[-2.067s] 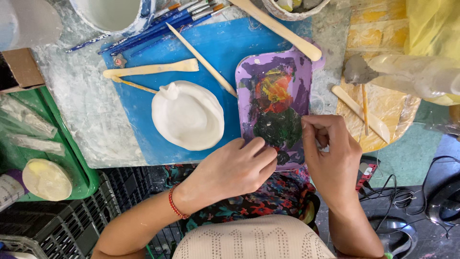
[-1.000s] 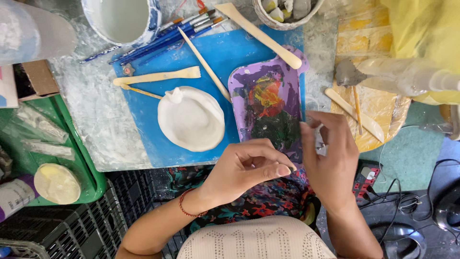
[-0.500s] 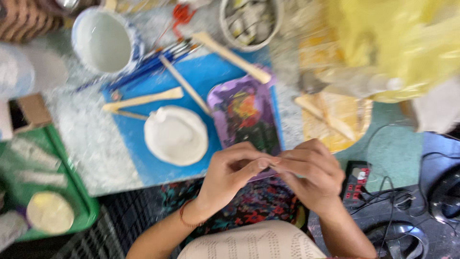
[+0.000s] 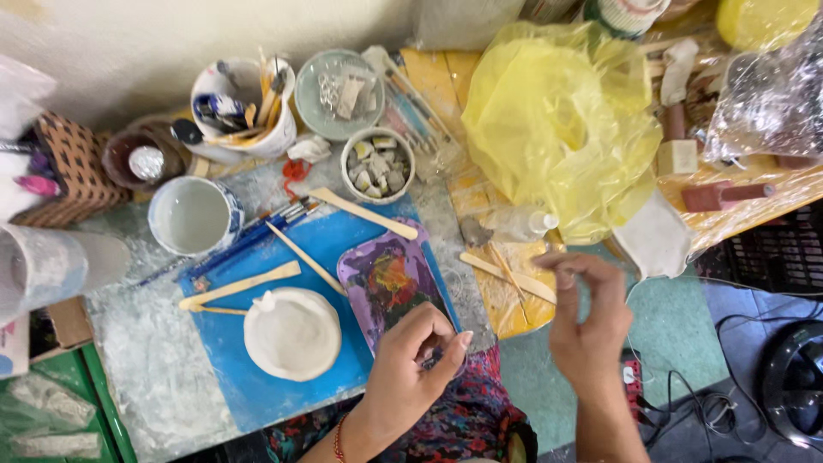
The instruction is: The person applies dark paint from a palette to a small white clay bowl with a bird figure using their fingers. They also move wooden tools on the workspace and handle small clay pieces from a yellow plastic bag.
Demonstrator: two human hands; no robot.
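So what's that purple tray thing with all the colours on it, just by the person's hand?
The purple tray looks like a flat paint palette with rounded corners and a scalloped far edge. Its middle is smeared with mixed paint: orange, red, yellow, green and dark patches. It lies flat on the blue mat, right of the white clay dish. The left hand covers its near corner; whether the hand actually touches it is unclear.

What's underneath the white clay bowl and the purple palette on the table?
A blue mat lies under both the white clay bowl and the purple palette. The left hand covers the palette's near corner, so what lies below there is hidden.
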